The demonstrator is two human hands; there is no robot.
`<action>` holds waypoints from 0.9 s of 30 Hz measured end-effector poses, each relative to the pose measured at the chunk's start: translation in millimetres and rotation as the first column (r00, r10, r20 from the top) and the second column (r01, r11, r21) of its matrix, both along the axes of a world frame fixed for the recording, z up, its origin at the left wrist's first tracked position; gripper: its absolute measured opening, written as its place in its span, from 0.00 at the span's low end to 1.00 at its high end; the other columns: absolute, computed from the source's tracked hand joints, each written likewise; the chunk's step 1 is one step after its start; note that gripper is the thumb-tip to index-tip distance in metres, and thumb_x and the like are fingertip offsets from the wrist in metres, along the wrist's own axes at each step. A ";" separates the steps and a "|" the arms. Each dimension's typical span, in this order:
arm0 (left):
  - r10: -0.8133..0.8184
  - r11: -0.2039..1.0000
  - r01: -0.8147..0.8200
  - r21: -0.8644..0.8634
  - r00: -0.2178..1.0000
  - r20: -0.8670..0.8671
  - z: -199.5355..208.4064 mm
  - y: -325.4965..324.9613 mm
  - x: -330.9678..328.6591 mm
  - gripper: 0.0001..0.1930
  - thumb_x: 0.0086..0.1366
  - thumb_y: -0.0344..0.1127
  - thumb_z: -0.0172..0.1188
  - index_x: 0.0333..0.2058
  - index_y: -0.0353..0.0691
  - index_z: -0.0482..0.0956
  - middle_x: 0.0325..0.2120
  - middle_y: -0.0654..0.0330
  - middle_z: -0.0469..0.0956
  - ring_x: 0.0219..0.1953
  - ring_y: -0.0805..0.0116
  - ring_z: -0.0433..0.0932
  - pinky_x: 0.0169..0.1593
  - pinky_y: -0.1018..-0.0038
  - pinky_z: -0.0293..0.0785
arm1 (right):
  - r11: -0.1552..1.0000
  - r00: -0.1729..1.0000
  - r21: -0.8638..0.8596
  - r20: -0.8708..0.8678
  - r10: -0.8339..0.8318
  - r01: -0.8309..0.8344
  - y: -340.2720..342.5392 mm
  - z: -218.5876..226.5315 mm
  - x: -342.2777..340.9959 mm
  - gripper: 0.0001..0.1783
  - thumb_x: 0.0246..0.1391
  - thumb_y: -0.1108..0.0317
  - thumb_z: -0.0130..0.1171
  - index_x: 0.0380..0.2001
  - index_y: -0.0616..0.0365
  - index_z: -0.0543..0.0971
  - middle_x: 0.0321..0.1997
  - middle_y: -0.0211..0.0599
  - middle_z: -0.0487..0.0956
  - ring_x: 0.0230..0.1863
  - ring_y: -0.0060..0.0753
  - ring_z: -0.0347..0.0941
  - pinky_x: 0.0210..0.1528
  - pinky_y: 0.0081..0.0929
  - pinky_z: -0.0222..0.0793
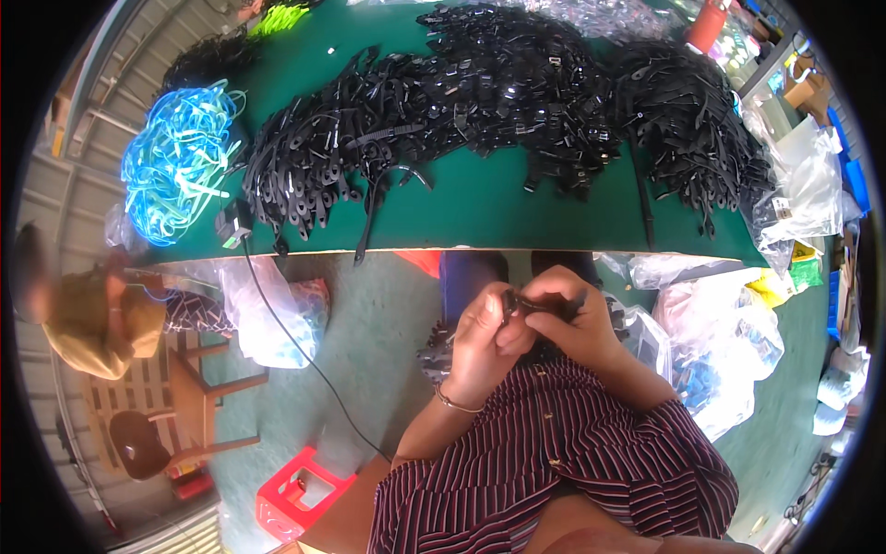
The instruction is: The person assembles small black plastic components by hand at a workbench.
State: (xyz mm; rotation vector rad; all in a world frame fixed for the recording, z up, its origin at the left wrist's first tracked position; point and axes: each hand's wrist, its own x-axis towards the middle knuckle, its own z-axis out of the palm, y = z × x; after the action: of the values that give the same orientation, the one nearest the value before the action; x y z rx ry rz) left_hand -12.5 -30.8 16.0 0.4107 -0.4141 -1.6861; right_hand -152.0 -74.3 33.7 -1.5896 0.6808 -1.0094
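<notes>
Close to my body, just off the table's front edge, both hands are together around a small dark strap-like piece [533,304], mostly hidden by fingers. My left hand [487,325] is closed, thumb up, pinching its left end. My right hand [580,323] curls over the other end, with fingers and thumb pressed together. On the table beyond lies a long heap of black straps [517,88], many with small shiny buckles. To its right is another heap of black straps [692,129] with long thin tails.
A green table [443,217] spans ahead. At its left lie a bundle of blue cords [180,162] and a black adapter [233,224] whose cable hangs down past me. Plastic bags [724,342] fill the right side. A red stool [300,494] and a seated person [101,319] are leftward.
</notes>
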 end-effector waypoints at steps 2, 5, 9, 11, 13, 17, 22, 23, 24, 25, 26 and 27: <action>-0.011 1.000 0.011 -0.016 1.000 -0.009 -2.9 0.4 1.9 0.16 0.66 0.49 0.42 0.34 0.40 0.68 0.12 0.70 0.55 0.14 0.81 0.51 0.18 0.82 0.47 | 0.994 0.999 0.104 -0.039 -0.030 0.034 1.5 4.0 -0.3 0.12 0.40 0.80 0.60 0.32 0.61 0.74 0.34 0.35 0.71 0.36 0.25 0.69 0.38 0.20 0.65; -0.025 1.000 0.025 0.001 1.000 -0.016 -1.5 1.9 3.7 0.17 0.65 0.49 0.43 0.33 0.40 0.67 0.13 0.70 0.56 0.14 0.81 0.51 0.18 0.82 0.48 | 0.997 0.998 0.069 -0.049 -0.027 0.030 -1.2 2.4 -0.9 0.12 0.39 0.80 0.61 0.31 0.61 0.73 0.34 0.34 0.71 0.35 0.25 0.69 0.37 0.20 0.65; -0.045 0.999 0.045 0.031 0.999 -0.002 -1.2 2.5 5.1 0.17 0.65 0.49 0.45 0.31 0.40 0.66 0.13 0.69 0.56 0.14 0.81 0.52 0.19 0.82 0.48 | 0.997 1.000 0.074 -0.029 -0.008 0.010 -2.4 1.0 -0.2 0.12 0.39 0.80 0.61 0.31 0.61 0.74 0.33 0.34 0.72 0.34 0.24 0.69 0.36 0.20 0.65; -0.045 0.998 0.046 0.032 0.999 -0.028 -2.8 3.3 4.6 0.17 0.65 0.50 0.45 0.31 0.39 0.66 0.13 0.69 0.56 0.14 0.81 0.52 0.19 0.82 0.48 | 0.996 0.998 0.084 -0.049 0.027 -0.023 -3.0 2.0 -1.3 0.13 0.42 0.76 0.62 0.34 0.62 0.73 0.34 0.34 0.73 0.36 0.23 0.70 0.39 0.20 0.66; -0.046 0.998 0.048 0.033 0.997 -0.054 -5.5 4.2 5.0 0.17 0.65 0.50 0.45 0.31 0.39 0.66 0.13 0.69 0.56 0.14 0.81 0.52 0.19 0.82 0.48 | 0.997 0.998 0.067 -0.056 0.040 -0.036 -4.6 -0.8 -2.1 0.13 0.42 0.76 0.62 0.34 0.62 0.73 0.34 0.34 0.73 0.36 0.22 0.70 0.39 0.20 0.66; -0.030 0.999 0.032 0.030 0.997 -0.069 -5.9 4.3 5.8 0.17 0.64 0.50 0.46 0.33 0.39 0.66 0.13 0.69 0.56 0.14 0.81 0.51 0.19 0.82 0.48 | 0.994 0.998 0.100 -0.047 0.041 -0.036 -3.4 -6.4 -3.6 0.12 0.43 0.76 0.62 0.34 0.62 0.73 0.35 0.33 0.73 0.36 0.22 0.70 0.39 0.20 0.65; -0.043 0.999 0.041 -0.019 0.994 -0.101 -12.2 3.4 3.6 0.17 0.64 0.49 0.46 0.34 0.39 0.67 0.13 0.70 0.57 0.14 0.81 0.51 0.18 0.82 0.48 | 0.991 0.999 0.134 0.044 -0.017 0.011 0.0 -2.4 4.4 0.11 0.40 0.80 0.59 0.31 0.62 0.74 0.32 0.35 0.73 0.35 0.25 0.69 0.38 0.21 0.63; -0.036 0.999 0.034 -0.013 0.991 -0.128 -12.2 3.7 2.7 0.17 0.64 0.50 0.46 0.34 0.39 0.67 0.13 0.70 0.57 0.13 0.81 0.51 0.18 0.82 0.48 | 0.987 0.997 0.162 0.075 -0.027 0.014 1.2 -2.4 4.6 0.11 0.41 0.80 0.59 0.31 0.62 0.74 0.32 0.35 0.73 0.35 0.26 0.69 0.38 0.21 0.63; -0.028 1.000 0.028 -0.007 0.988 -0.154 -12.2 3.9 1.8 0.17 0.64 0.50 0.46 0.34 0.40 0.67 0.13 0.70 0.57 0.13 0.81 0.51 0.18 0.82 0.48 | 0.986 0.997 0.163 0.075 -0.029 0.016 1.1 -6.0 4.0 0.11 0.41 0.80 0.59 0.31 0.62 0.74 0.32 0.35 0.73 0.35 0.26 0.69 0.38 0.21 0.63; -0.030 1.000 0.029 -0.007 0.988 -0.153 -13.1 4.0 0.7 0.17 0.64 0.50 0.46 0.34 0.40 0.67 0.13 0.70 0.57 0.13 0.81 0.51 0.18 0.82 0.48 | 0.990 0.997 0.139 0.079 -0.012 0.001 0.6 -12.4 3.5 0.11 0.42 0.79 0.60 0.33 0.62 0.73 0.34 0.35 0.73 0.36 0.25 0.70 0.39 0.21 0.64; -0.047 0.999 0.041 -0.033 0.978 -0.202 -14.6 3.6 0.6 0.17 0.64 0.50 0.46 0.34 0.40 0.67 0.12 0.70 0.57 0.14 0.81 0.52 0.18 0.82 0.48 | 0.993 0.996 0.114 0.085 0.006 -0.016 -0.1 -16.1 3.7 0.12 0.43 0.78 0.60 0.34 0.62 0.73 0.36 0.35 0.74 0.37 0.24 0.71 0.40 0.21 0.66; -0.065 0.997 0.051 -0.061 0.966 -0.250 -15.4 3.2 0.1 0.17 0.64 0.50 0.46 0.34 0.40 0.67 0.12 0.70 0.57 0.14 0.81 0.52 0.18 0.82 0.48 | 0.993 0.996 0.113 0.087 0.005 -0.015 -0.2 -16.5 3.0 0.12 0.43 0.78 0.60 0.34 0.62 0.73 0.36 0.35 0.74 0.37 0.24 0.71 0.40 0.21 0.66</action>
State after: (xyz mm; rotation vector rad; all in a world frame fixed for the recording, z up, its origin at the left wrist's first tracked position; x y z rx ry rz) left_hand -12.4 -27.5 0.6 0.1422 -0.2850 -1.7535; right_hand -149.0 -74.5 17.2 -1.4407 0.6585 -1.0082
